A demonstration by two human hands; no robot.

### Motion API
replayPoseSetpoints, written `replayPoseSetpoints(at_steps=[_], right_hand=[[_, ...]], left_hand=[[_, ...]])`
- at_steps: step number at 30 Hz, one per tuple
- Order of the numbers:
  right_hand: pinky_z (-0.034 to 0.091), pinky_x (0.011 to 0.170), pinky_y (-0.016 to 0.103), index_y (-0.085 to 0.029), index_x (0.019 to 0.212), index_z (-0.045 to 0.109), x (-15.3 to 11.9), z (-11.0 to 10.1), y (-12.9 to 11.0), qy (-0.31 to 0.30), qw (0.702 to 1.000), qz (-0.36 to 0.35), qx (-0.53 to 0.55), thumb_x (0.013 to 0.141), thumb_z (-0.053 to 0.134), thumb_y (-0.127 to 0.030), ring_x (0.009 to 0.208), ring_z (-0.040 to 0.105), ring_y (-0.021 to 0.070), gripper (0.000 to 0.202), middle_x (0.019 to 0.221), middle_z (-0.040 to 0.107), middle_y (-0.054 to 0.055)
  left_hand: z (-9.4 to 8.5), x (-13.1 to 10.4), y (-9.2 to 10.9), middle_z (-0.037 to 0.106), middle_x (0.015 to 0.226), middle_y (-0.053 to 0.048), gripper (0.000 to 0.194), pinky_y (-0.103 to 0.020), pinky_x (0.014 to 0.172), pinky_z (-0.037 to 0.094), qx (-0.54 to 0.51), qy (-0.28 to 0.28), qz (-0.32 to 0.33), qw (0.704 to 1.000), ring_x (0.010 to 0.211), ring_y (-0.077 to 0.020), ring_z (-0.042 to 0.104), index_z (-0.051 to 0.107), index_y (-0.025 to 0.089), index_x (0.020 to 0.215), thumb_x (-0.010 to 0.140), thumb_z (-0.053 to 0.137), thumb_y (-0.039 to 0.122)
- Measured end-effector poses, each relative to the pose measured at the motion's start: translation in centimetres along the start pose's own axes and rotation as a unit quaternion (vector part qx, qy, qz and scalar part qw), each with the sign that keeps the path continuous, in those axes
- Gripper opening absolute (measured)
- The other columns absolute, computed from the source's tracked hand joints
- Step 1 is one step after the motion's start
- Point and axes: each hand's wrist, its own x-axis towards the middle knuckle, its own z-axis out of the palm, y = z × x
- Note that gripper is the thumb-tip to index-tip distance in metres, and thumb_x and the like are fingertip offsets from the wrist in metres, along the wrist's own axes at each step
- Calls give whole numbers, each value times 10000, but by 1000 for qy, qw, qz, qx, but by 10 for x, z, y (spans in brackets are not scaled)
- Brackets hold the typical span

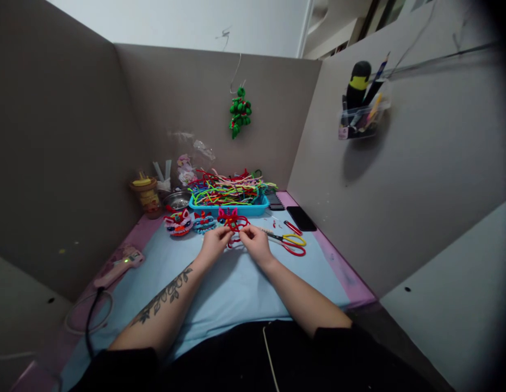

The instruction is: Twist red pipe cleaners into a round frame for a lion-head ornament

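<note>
Over the middle of the blue cloth, my left hand point(217, 239) and my right hand point(255, 240) face each other, fingers pinched on a looped red fuzzy wire point(236, 222). Its loops show above and between the fingertips. Just behind them is a pink and red horned figure point(227, 214), partly covered by the loops. To the left sit a blue fuzzy figure point(204, 222) and a red, pink and white eared figure point(178, 222). Scissors point(292, 239) with yellow and red handles lie to the right of my right hand.
A blue tray point(228, 210) piled with coloured fuzzy wires stands behind the figures. Black phone point(302, 218) and red cutter point(292, 227) lie at right. At left are a pink glue gun point(122, 265), its cable, a cup point(147, 197) and a metal bowl point(177, 200). Partition walls enclose the table.
</note>
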Motion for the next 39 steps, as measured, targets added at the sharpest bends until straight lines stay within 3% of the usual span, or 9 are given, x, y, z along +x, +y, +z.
replayPoseSetpoints(at_steps=[9, 16, 20, 27, 31, 33, 35, 39], right_hand=[[449, 688, 285, -200, 732, 669, -4, 1, -1, -7, 998, -24, -58, 765, 534, -312, 686, 566, 169, 179, 738, 664, 35], [415, 618, 267, -213, 707, 685, -4, 2, -1, -24, 997, -11, -73, 745, 544, -296, 622, 563, 163, 168, 663, 662, 11], [391, 590, 254, -204, 678, 670, -6, 3, -2, -32, 996, 9, -87, 749, 539, -285, 595, 550, 154, 169, 630, 644, 7], [381, 606, 254, -221, 741, 692, -7, -8, -10, -81, 990, -64, -95, 811, 510, -319, 629, 565, 163, 218, 656, 656, 12], [419, 600, 260, -189, 775, 678, 1, -15, -9, -26, 998, -22, -53, 818, 491, -315, 604, 567, 163, 230, 618, 627, 13], [444, 630, 270, -190, 848, 678, 4, -17, -8, -14, 999, -26, -41, 820, 494, -295, 649, 580, 168, 214, 684, 640, 25], [458, 729, 295, -213, 953, 673, 6, -18, -8, -17, 995, -75, -59, 817, 507, -261, 800, 589, 185, 220, 867, 650, 51], [370, 951, 382, -267, 1070, 642, 10, -22, -5, -63, 972, -177, -144, 814, 528, -205, 1111, 462, 222, 287, 1211, 523, 66]], left_hand=[[-1, -2, 1, 670, 642, -32, 229, -237, 534, 416, 29, 49, 1, 998, 537, -142, 572, 697, 151, 805, 754, 571, 335], [-1, -3, -10, 707, 842, -65, 205, -261, 686, 427, 231, 56, 123, 964, 748, -180, 624, 694, 195, 878, 812, 507, 247], [0, -4, -9, 701, 884, -87, 215, -272, 677, 418, 305, 45, 139, 941, 788, -206, 625, 686, 198, 904, 830, 487, 234], [-5, -2, -8, 699, 911, -74, 199, -269, 708, 433, 298, 35, 148, 942, 824, -202, 629, 676, 206, 916, 826, 499, 225], [-10, -1, -9, 695, 952, -70, 214, -269, 742, 445, 300, 53, 158, 939, 858, -198, 630, 663, 198, 954, 838, 484, 220], [-12, -1, -8, 692, 948, -72, 218, -264, 741, 449, 315, 59, 169, 932, 850, -191, 630, 660, 194, 964, 848, 477, 226], [-12, -1, -6, 690, 920, -71, 215, -257, 722, 454, 333, 46, 193, 922, 827, -181, 628, 661, 195, 958, 856, 475, 230], [-11, -3, -2, 687, 919, -67, 207, -257, 721, 466, 343, -6, 270, 900, 830, -168, 624, 657, 202, 952, 864, 470, 205]])
